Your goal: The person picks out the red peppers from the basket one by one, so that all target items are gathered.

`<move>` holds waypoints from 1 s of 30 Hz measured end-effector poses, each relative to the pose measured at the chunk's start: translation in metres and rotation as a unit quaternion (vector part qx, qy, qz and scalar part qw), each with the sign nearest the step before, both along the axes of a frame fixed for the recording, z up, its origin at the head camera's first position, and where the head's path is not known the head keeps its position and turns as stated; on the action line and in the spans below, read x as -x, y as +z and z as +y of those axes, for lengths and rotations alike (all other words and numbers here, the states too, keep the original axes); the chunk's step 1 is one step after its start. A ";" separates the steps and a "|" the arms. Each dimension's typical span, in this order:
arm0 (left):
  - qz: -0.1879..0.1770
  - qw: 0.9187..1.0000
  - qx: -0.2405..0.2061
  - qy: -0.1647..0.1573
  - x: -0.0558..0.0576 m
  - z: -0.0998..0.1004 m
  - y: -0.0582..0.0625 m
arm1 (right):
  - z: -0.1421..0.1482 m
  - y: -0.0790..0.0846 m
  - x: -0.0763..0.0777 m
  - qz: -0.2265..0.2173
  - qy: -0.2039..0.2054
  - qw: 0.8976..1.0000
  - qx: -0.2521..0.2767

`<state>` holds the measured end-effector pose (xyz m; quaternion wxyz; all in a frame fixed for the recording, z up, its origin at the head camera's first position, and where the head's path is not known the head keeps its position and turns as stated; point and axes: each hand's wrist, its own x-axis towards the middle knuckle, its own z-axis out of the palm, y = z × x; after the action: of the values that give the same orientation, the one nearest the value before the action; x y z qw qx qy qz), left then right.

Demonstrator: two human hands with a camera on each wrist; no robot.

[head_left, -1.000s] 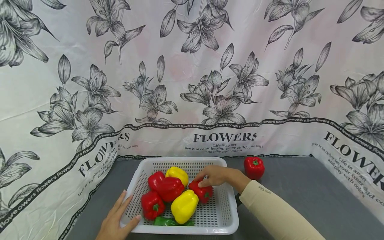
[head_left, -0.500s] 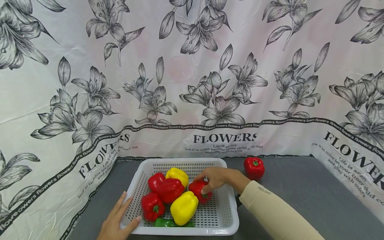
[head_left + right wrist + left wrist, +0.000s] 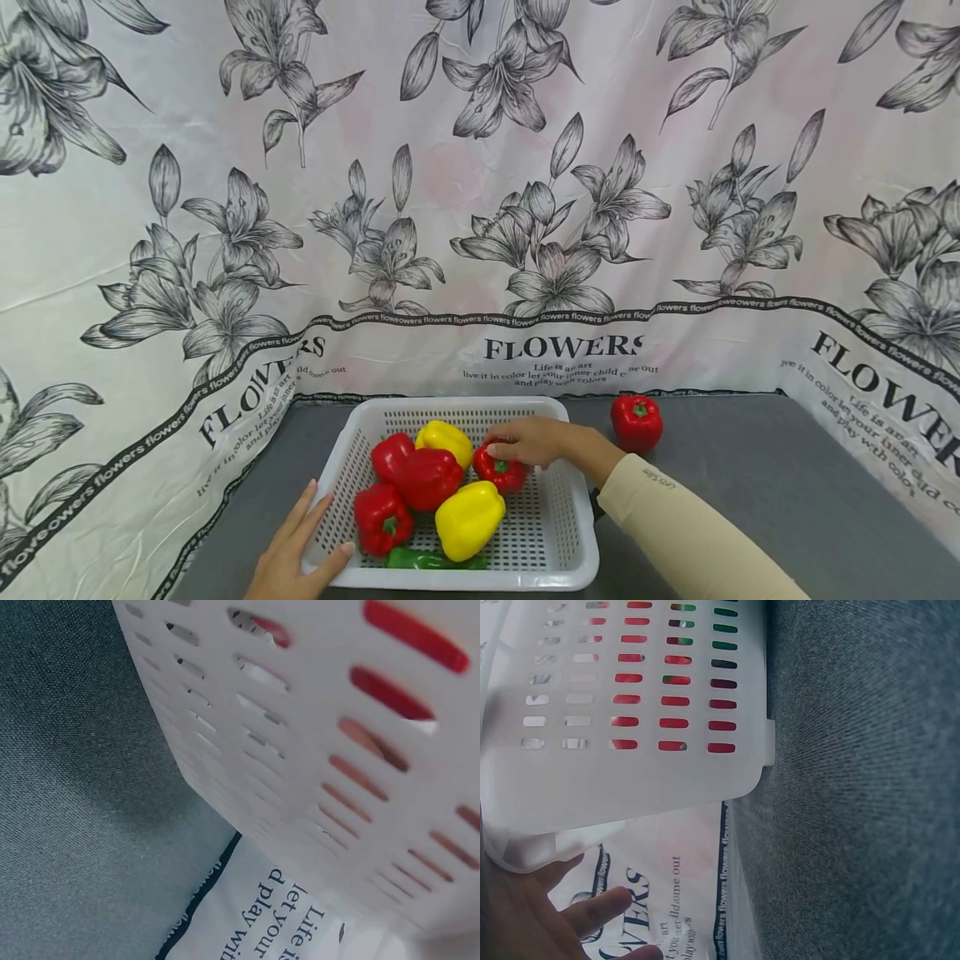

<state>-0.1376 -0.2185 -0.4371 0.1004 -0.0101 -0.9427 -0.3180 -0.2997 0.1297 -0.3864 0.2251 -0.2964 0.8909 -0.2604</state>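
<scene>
In the head view, my right hand (image 3: pixel 528 440) reaches into a white slotted plastic basket (image 3: pixel 442 577) and grips a red bell pepper (image 3: pixel 498 475) at its right side, fingers over the top. A yellow bell pepper (image 3: pixel 470 521) lies just in front of it. Further left are another yellow bell pepper (image 3: pixel 448 442), several red bell peppers (image 3: pixel 427 479) and a long green pepper (image 3: pixel 431 559) along the front wall. My left hand (image 3: pixel 296 550) rests at the basket's left rim with fingers spread. The right wrist view shows the right hand only partly, through the slots.
One red bell pepper (image 3: pixel 636 423) stands outside, right of the basket, on the dark grey cloth (image 3: pixel 735 500). A white flower-printed curtain (image 3: pixel 390 350) rises behind and along both sides.
My right hand has shifted its grip on the red bell pepper and turned it slightly, moving it back a little. The front yellow pepper has rolled slightly right. My left hand stays at the rim.
</scene>
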 end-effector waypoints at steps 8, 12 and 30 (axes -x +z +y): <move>-0.032 0.999 -0.006 0.007 0.001 0.001 0.003 | 0.001 0.000 -0.002 -0.033 -0.028 0.999 0.016; -0.042 0.999 -0.011 0.010 0.001 0.001 0.003 | 0.002 -0.002 0.001 -0.010 -0.023 0.999 0.038; -0.049 0.999 -0.012 0.013 0.001 0.002 0.004 | 0.007 -0.001 0.001 0.049 -0.006 0.999 0.021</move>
<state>-0.1386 -0.2169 -0.4334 0.0583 0.0192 -0.9428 -0.3278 -0.3011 0.1369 -0.3878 0.1733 -0.3083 0.8970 -0.2650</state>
